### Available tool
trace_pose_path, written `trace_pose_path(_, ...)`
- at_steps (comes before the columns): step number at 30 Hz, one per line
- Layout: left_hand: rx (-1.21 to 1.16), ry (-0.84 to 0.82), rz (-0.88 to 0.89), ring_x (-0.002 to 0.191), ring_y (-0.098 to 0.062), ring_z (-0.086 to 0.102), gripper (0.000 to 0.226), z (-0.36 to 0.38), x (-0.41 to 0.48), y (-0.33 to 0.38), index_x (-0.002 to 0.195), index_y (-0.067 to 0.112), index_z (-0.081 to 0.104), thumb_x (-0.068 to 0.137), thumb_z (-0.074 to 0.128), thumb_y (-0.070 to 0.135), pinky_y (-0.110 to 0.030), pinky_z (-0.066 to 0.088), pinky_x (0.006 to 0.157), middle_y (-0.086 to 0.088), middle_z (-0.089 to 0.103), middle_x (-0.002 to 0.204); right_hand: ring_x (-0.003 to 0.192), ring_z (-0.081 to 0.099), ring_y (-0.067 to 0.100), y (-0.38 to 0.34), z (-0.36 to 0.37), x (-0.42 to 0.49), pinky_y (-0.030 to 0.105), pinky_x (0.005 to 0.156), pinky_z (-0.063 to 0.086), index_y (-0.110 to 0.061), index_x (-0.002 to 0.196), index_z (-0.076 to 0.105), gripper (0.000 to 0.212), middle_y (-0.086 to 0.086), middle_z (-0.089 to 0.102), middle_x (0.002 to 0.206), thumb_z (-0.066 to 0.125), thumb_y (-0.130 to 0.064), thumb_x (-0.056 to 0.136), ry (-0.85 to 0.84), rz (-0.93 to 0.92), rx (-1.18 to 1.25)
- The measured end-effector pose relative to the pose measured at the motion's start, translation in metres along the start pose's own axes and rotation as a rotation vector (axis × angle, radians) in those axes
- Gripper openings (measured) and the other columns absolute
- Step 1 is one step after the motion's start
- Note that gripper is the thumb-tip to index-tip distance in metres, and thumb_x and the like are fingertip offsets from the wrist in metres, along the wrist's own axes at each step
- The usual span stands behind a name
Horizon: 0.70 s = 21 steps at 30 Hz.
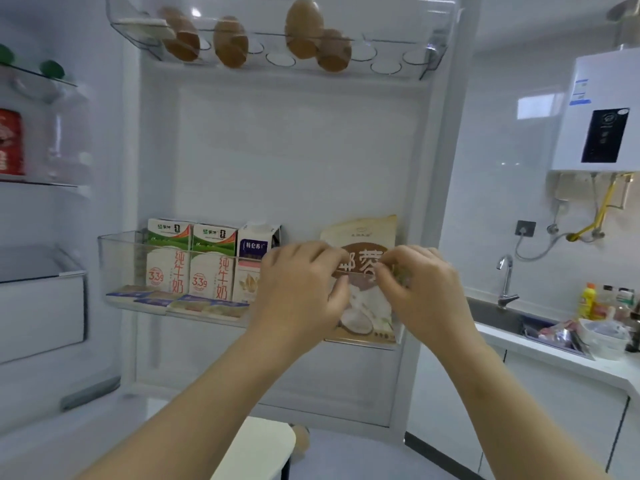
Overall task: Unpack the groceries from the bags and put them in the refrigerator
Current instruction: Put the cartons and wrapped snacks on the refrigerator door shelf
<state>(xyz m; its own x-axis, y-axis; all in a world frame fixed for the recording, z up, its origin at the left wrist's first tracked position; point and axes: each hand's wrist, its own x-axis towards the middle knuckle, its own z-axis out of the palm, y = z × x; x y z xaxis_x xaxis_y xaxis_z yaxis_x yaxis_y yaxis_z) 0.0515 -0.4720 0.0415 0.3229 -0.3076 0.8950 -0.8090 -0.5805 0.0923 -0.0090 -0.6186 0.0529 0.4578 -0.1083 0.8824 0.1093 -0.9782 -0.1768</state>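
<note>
Bright, even light; soft wide-angle blur.

head cam | worn on person | faces forward | near fridge door | single view

The clear door shelf holds two green-topped milk cartons at its left end, a white carton beside them, flat packets along its front edge and a pouch at its right end. Above, brown eggs sit in the egg rack.
</note>
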Motion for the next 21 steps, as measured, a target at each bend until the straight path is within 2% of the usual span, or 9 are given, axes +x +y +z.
trace_pose_path(3, 0.028, -0.030, -0.040, 0.084, -0.023, 0.064, 0.036, 0.008, -0.006, 0.030, 0.097, 0.020, 0.069, 0.076, 0.042, 0.033, -0.040, 0.045, 0.078, 0.005, 0.070, 0.092, 0.091, 0.058, 0.021, 0.017, -0.012, -0.004, 0.037, 0.081, 0.046, -0.012, 0.090, 0.068, 0.009, -0.002, 0.065, 0.091, 0.063, -0.016, 0.085, -0.050, -0.011, 0.120)
trace_pose_path(8, 0.176, -0.047, -0.097, 0.089, -0.023, 0.063, 0.040, 0.022, -0.013, 0.062, 0.103, 0.020, 0.068, 0.077, 0.041, 0.036, -0.037, 0.046, 0.079, 0.002, 0.068, 0.095, 0.088, 0.056, 0.010, 0.034, -0.026, -0.016, 0.012, 0.071, 0.040, -0.016, 0.100, 0.064, 0.014, -0.008, 0.059, 0.095, 0.060, -0.015, 0.087, -0.159, 0.044, 0.335)
trace_pose_path(12, 0.283, -0.048, -0.217, 0.086, -0.030, 0.058, 0.042, 0.031, -0.014, 0.079, 0.094, 0.016, 0.067, 0.079, 0.041, 0.045, -0.038, 0.049, 0.075, -0.008, 0.062, 0.088, 0.090, 0.056, 0.012, 0.042, -0.031, -0.025, 0.019, 0.073, 0.040, -0.018, 0.102, 0.062, 0.015, -0.008, 0.059, 0.100, 0.059, -0.016, 0.087, -0.201, 0.080, 0.428)
trace_pose_path(15, 0.311, 0.006, -0.313, 0.083, -0.032, 0.055, 0.038, 0.033, -0.017, 0.092, 0.083, 0.010, 0.061, 0.075, 0.063, 0.048, -0.036, 0.049, 0.066, -0.012, 0.056, 0.084, 0.093, 0.056, 0.011, 0.047, -0.037, -0.033, 0.021, 0.076, 0.042, -0.018, 0.107, 0.061, 0.018, -0.009, 0.057, 0.102, 0.058, -0.018, 0.089, -0.210, 0.101, 0.461)
trace_pose_path(17, 0.310, 0.042, -0.330, 0.082, -0.033, 0.053, 0.043, 0.028, -0.021, 0.093, 0.079, 0.008, 0.058, 0.069, 0.072, 0.048, -0.034, 0.047, 0.064, -0.013, 0.054, 0.083, 0.095, 0.057, 0.012, 0.048, -0.040, -0.039, 0.024, 0.078, 0.045, -0.018, 0.108, 0.061, 0.019, -0.008, 0.056, 0.104, 0.058, -0.018, 0.089, -0.200, 0.113, 0.483)
trace_pose_path(21, 0.247, 0.144, -0.336, 0.087, -0.030, 0.049, 0.041, 0.008, -0.032, 0.090, 0.081, 0.009, 0.056, 0.071, 0.070, 0.047, -0.029, 0.038, 0.066, -0.011, 0.052, 0.088, 0.101, 0.054, 0.013, 0.046, -0.041, -0.047, 0.024, 0.082, 0.043, -0.016, 0.108, 0.060, 0.020, -0.009, 0.051, 0.105, 0.058, -0.016, 0.089, -0.167, 0.142, 0.539)
